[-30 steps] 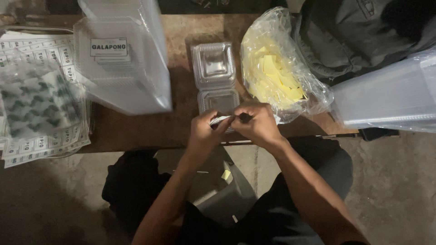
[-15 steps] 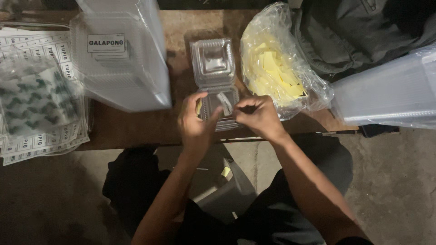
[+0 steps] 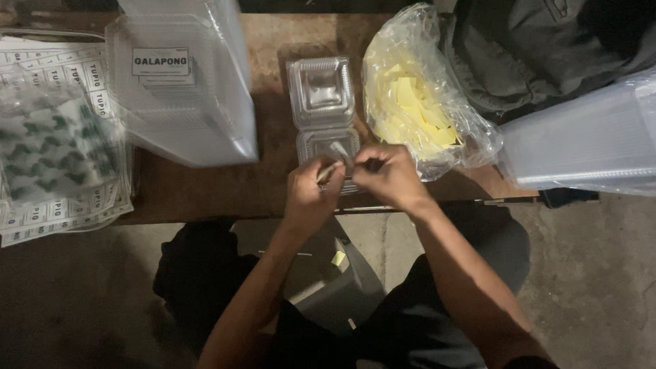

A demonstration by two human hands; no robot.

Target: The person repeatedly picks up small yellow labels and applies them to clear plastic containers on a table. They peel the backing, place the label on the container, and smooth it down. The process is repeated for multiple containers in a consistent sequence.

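Head view, looking down over the near edge of the brown table [image 3: 273, 184].

Left hand [image 3: 309, 195]: forearm rises from 7 o'clock, wrist straight, back of the hand toward the camera. Fingers are curled in, thumb and forefinger pinched on a small pale strip [image 3: 331, 168]. What the strip is made of cannot be told.

Right hand [image 3: 388, 176]: forearm comes in from 5 o'clock, elbow bent outward, knuckles up. Fingers are pressed together and pinching the same strip from the 3 o'clock side. Fingertips of both hands meet; hands are touching or nearly so.

The strip sits between the two hands, directly above the lower half of an open clear plastic clamshell container [image 3: 321, 109]. The container lies hinged open at table centre, lid half toward 12 o'clock, tray half partly covered by the hands.

Surroundings:
- At 2 o'clock of the hands, just beside the container: clear plastic bag of yellow paper slips [image 3: 417, 102].
- At 10 o'clock: stack of clear containers in a plastic sleeve [image 3: 184, 102] with a white label.
- At 9 o'clock, well apart: printed label sheets [image 3: 61, 205] under a bag with a green pattern.
- At 3 o'clock: another sleeved stack of clear plastic [image 3: 581, 147], overhanging the table edge.
- At 1 o'clock: dark grey bag [image 3: 533, 55].
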